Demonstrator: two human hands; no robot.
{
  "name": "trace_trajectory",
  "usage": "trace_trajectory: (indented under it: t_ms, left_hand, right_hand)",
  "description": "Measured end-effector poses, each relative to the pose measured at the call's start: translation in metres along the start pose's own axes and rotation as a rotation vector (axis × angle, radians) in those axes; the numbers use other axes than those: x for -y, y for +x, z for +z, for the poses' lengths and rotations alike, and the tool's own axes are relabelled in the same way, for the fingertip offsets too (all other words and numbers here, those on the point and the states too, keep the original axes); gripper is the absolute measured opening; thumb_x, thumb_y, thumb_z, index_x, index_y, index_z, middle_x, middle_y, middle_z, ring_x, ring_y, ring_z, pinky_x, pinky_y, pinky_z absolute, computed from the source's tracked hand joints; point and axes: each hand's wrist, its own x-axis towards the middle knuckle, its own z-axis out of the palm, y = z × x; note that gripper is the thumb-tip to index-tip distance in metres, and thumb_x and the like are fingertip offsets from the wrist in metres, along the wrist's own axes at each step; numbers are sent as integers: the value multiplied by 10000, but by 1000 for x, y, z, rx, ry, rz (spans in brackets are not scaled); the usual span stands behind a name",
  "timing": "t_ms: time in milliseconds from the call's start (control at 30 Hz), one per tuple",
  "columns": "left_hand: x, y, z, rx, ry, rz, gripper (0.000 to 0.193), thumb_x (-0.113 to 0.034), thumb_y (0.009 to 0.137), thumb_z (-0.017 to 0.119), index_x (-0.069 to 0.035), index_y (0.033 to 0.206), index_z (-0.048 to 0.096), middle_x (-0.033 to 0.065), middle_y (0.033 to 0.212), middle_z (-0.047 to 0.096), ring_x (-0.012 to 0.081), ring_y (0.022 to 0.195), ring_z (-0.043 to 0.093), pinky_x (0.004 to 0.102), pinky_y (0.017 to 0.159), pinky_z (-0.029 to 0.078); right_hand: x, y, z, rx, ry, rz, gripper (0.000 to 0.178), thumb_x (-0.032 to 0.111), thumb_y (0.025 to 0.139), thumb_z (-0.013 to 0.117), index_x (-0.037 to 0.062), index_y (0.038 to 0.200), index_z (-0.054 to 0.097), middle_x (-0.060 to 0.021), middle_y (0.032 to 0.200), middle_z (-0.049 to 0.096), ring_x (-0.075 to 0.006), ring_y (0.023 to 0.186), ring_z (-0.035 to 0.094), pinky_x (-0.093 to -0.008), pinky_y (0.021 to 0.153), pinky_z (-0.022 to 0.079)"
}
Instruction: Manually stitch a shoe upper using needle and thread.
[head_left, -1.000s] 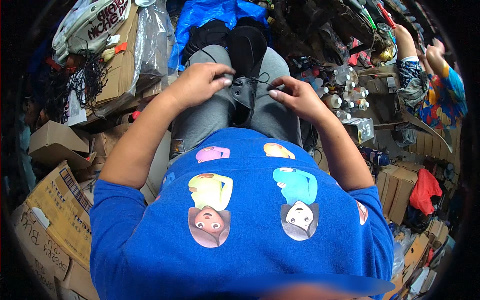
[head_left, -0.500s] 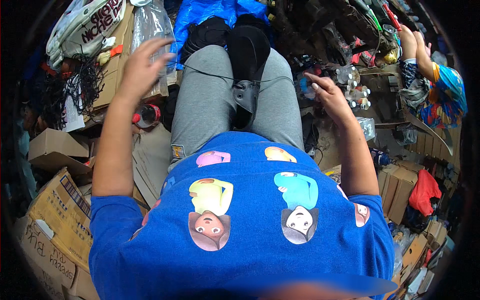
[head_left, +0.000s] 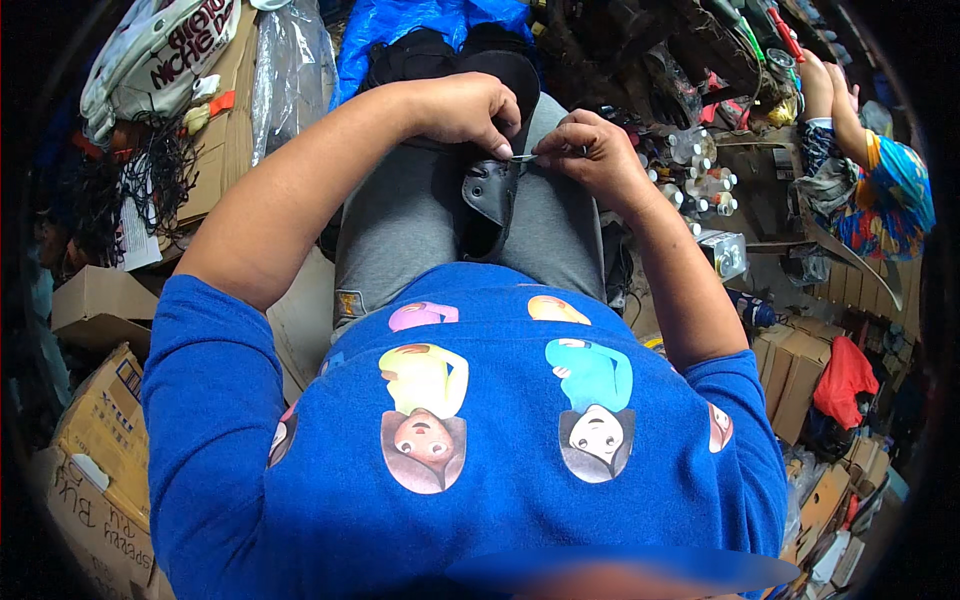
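A black shoe (head_left: 488, 198) stands upright between my thighs, its heel end toward me and two eyelets showing on its side. Over its opening, my left hand (head_left: 475, 115) is closed, thumb and fingertips pinched on a thin dark shoelace (head_left: 523, 158). Close by on the right, my right hand (head_left: 588, 150) pinches the same lace between thumb and forefinger. Only a short, pale-glinting stretch of it shows between the fingertips. Past my left hand lies the shoe's black front part (head_left: 510, 75), partly covered by the fingers.
Black laces (head_left: 140, 185) hang in a tangle at the left, beside cardboard (head_left: 215, 165). Several small bottles (head_left: 700, 185) stand to the right. Blue plastic sheeting (head_left: 350, 50) lies beyond my knees. Another person in a colourful shirt (head_left: 890, 200) sits at the far right.
Both hands have come inward from wide apart and now nearly meet above the shoe. The lace, earlier stretched across my thighs, shows only as a short piece between the fingers.
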Motion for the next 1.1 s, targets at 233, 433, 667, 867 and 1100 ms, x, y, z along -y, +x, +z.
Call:
trace_trajectory:
  t_ms: [233, 433, 667, 867, 1100]
  left_hand:
    - [19, -7, 19, -157, -323, 46, 242, -185, 760, 788, -1, 896, 709, 60, 859, 643, 168, 848, 610, 312, 810, 475]
    - [18, -13, 24, -163, -477, 4, 217, -178, 791, 753, 11, 859, 672, 33, 865, 585, 150, 867, 559, 296, 827, 433]
    - [15, -16, 8, 45, -333, -33, 273, -131, 839, 684, -40, 1093, 720, 78, 962, 652, 169, 928, 607, 296, 878, 462]
    - [9, -19, 2, 100, -200, -16, 310, -151, 861, 644, -70, 1155, 701, 48, 849, 531, 181, 848, 536, 306, 815, 431]
    - [-6, -22, -3, 103, -63, -52, 349, -78, 803, 656, -125, 1143, 722, 87, 969, 650, 224, 953, 621, 311, 869, 478]
  right_hand:
    - [1, -1, 0, 10, -44, -33, 195, 62, 716, 769, 127, 899, 758, -49, 855, 640, -201, 814, 659, -318, 733, 524]
    - [5, -9, 19, -72, 64, -37, 197, 35, 712, 772, 102, 897, 755, -46, 779, 658, -160, 749, 674, -281, 683, 526]
    - [15, -23, 31, -201, -117, -143, 185, 87, 720, 770, 164, 887, 761, -40, 755, 640, -198, 684, 638, -327, 689, 468]
    - [26, -24, 26, -183, -331, -244, 201, 113, 751, 728, 203, 930, 751, -31, 760, 621, -224, 729, 609, -364, 763, 412]
    - [59, -20, 10, 15, -662, -251, 226, 50, 766, 648, 153, 948, 732, -67, 808, 585, -257, 804, 590, -373, 795, 425]
